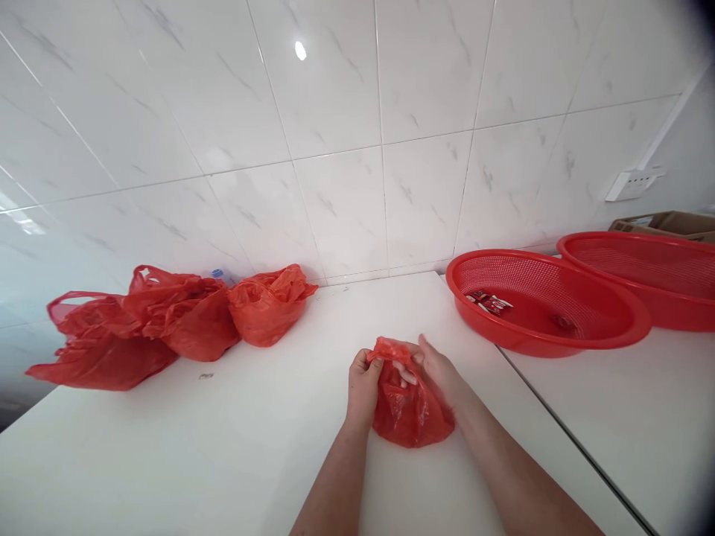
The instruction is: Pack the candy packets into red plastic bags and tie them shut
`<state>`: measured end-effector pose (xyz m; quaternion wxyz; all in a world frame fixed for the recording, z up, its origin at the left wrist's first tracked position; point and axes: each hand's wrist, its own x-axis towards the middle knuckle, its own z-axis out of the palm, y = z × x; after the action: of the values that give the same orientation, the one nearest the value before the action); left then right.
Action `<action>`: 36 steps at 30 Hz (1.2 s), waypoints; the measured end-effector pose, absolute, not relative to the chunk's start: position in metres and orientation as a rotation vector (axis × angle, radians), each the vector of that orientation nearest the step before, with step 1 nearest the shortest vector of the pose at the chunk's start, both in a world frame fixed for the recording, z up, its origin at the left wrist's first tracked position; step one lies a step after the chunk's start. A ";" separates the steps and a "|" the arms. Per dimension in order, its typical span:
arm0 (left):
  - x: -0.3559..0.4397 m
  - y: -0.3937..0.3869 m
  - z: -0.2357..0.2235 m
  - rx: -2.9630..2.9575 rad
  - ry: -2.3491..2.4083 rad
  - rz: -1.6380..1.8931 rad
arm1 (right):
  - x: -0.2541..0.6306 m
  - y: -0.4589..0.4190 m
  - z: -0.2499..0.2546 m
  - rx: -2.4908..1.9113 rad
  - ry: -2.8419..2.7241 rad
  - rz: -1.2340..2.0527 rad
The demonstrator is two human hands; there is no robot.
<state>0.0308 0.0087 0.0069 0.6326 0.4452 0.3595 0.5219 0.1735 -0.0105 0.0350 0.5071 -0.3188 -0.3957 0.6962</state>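
Observation:
A red plastic bag [413, 417] rests on the white table between my hands, its lower part bulging and its contents hidden. My left hand [364, 380] pinches the gathered top of the bag from the left side. On the right, my right hand [433, 365] also grips the top edge; its thumb points up, and some of its fingers curl at the bag's neck, partly behind the thin plastic.
Several filled red bags [195, 320] stand along the wall at left. A red basket [547, 342] with small wrapped packets [491, 301] sits at right, beside another red basket [670, 313] and a cardboard box [670, 221]. A seam [581, 439] divides the tabletop.

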 end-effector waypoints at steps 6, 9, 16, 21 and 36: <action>0.029 0.009 0.006 0.918 0.757 1.225 | 0.169 -0.008 0.031 -1.035 -1.187 1.416; 0.032 0.006 0.010 1.002 0.780 1.214 | 0.166 -0.002 0.022 -1.306 -1.243 1.124; 0.039 0.000 0.012 1.392 0.914 1.203 | 0.174 0.005 0.012 -1.244 -1.193 1.104; 0.035 -0.001 0.013 1.634 1.054 1.346 | 0.184 0.007 0.014 -0.988 -0.914 1.310; 0.001 0.025 0.004 0.949 1.289 1.729 | 0.233 0.030 -0.017 -1.637 -0.900 0.574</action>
<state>0.0007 0.0252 0.0042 0.3829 0.3720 0.5054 0.6779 0.2331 0.0296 -0.0170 0.5595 -0.6943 -0.3816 0.2434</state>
